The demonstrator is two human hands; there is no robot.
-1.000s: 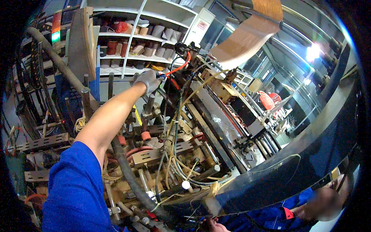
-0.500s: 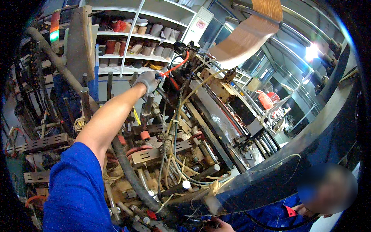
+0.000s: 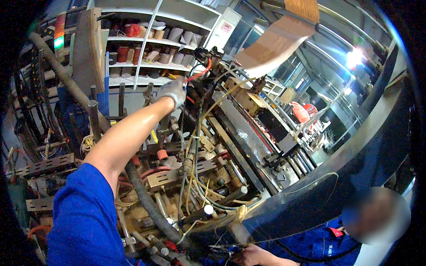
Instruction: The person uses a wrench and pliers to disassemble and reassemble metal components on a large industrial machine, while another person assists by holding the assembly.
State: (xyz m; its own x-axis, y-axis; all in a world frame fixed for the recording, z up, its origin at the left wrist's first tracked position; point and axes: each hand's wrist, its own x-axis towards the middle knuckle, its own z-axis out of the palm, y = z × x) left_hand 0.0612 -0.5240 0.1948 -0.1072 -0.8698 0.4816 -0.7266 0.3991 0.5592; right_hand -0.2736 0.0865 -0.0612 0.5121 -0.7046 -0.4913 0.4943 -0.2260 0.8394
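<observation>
One gloved hand is up in the thick of the machine: the person's left hand, in a grey work glove, reaches far forward with its fingers curled down and closed around something at the top of the frame. Just what sits inside that grip I cannot tell, since the glove hides it; a thin red hose arcs away from the knuckles toward one o'clock and looks to start right at the fingertips. At two o'clock from the hand hangs a broad tan woven belt, curving up out of view.

At six o'clock below the glove, a bundle of pale yellow tubes and wires drops through brackets and fittings, crowding the space under the wrist. A thick black rubber hose runs alongside the forearm at seven o'clock. Behind the hand, at eleven o'clock, white metal shelves carry rows of cones and spools in red and beige.

The left arm is stretched nearly straight, bare from the glove to the elbow, with a blue sleeve covering the upper arm.

At the bottom edge, at five o'clock, another bare hand shows beside a dark curved metal panel; whether it is the person's right or a co-worker's I cannot tell, and its fingers are too cut off to read.
</observation>
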